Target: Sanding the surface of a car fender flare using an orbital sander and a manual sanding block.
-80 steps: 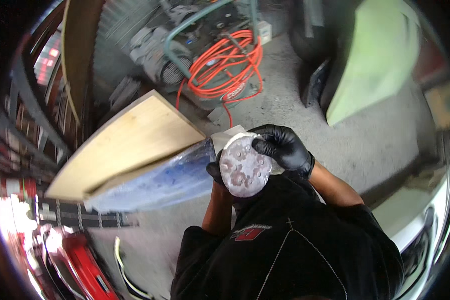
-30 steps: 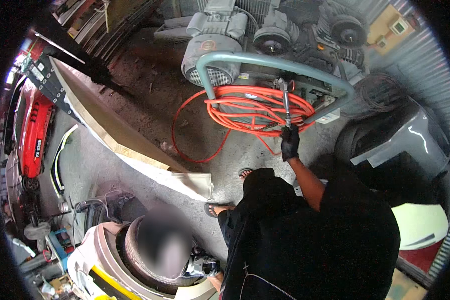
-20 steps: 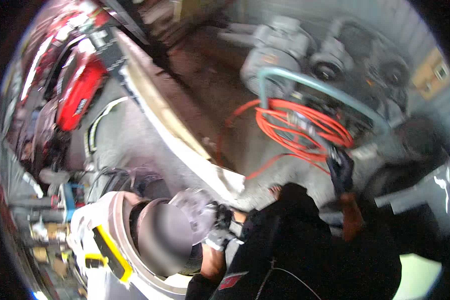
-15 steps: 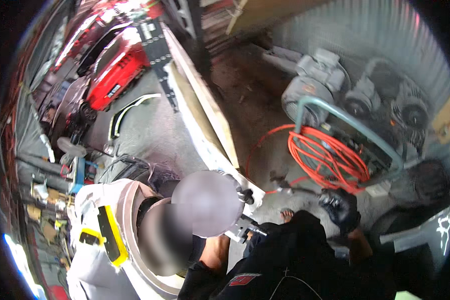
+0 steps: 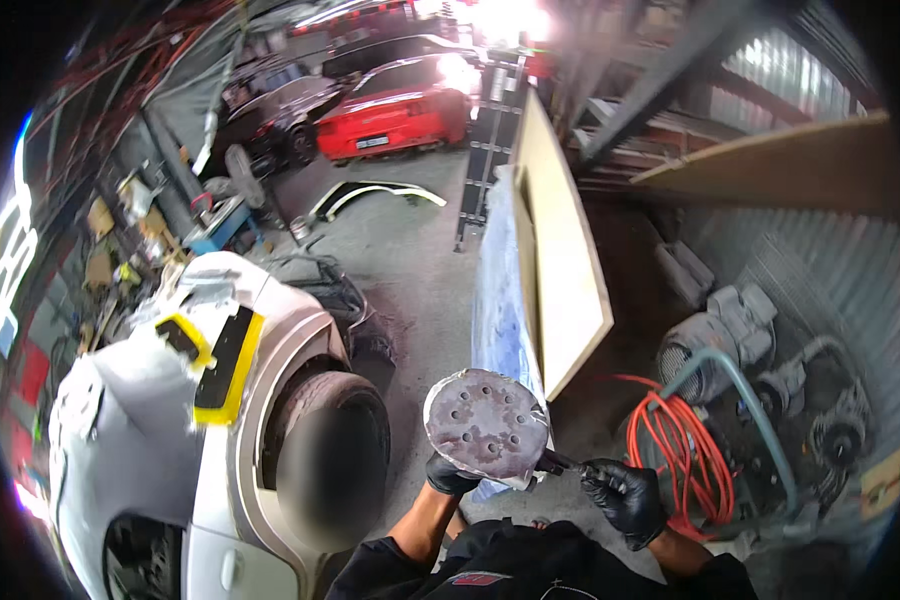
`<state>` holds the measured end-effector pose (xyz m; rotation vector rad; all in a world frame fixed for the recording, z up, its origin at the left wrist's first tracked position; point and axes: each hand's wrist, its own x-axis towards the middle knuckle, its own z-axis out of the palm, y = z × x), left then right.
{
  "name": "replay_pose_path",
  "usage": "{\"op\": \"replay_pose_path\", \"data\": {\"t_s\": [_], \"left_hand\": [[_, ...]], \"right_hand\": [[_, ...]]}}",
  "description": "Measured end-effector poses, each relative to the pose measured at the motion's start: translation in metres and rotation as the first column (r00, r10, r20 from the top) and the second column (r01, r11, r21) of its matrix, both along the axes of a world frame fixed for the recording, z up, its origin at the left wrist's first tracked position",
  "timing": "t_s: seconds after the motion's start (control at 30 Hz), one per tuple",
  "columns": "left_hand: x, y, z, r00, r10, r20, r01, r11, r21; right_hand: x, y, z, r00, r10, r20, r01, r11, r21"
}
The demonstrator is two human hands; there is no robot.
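A round disc sander [image 5: 486, 408] is tilted up before me, its grey, worn sanding face with several holes toward the camera. My left hand [image 5: 453, 475], in a black glove, grips it from beneath; the disc covers most of the fingers. A dark fitting [image 5: 562, 463] sticks out at the sander's right side. My right hand [image 5: 625, 500], also black-gloved, is closed with its fingertips pinching the outer end of that fitting. To the left stands a pale car body [image 5: 195, 480] with its wheel [image 5: 335, 400] and yellow-edged black masking [image 5: 228, 365].
On the right, a coiled orange hose [image 5: 682, 450] hangs by a grey-green tubular frame [image 5: 745, 390], with motors [image 5: 710, 340] behind. A wooden board [image 5: 565, 260] leans ahead. A curved trim piece [image 5: 375, 190] lies on the floor, before a red car [image 5: 395, 112].
The view has swung up and left. My right hand has come in from well to the right to the sander's side, and the disc has turned its holed face toward the camera.
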<state>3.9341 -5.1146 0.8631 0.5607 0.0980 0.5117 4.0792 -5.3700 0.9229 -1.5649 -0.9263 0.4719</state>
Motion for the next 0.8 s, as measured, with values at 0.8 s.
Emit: {"op": "replay_pose_path", "data": {"t_s": [0.8], "left_hand": [[-0.131, 0.038, -0.070, 0.733, 0.680, 0.027, -0.680, 0.731, 0.057]], "right_hand": [[-0.057, 0.153, -0.037, 0.823, 0.477, 0.308, -0.389, 0.869, -0.305]]}}
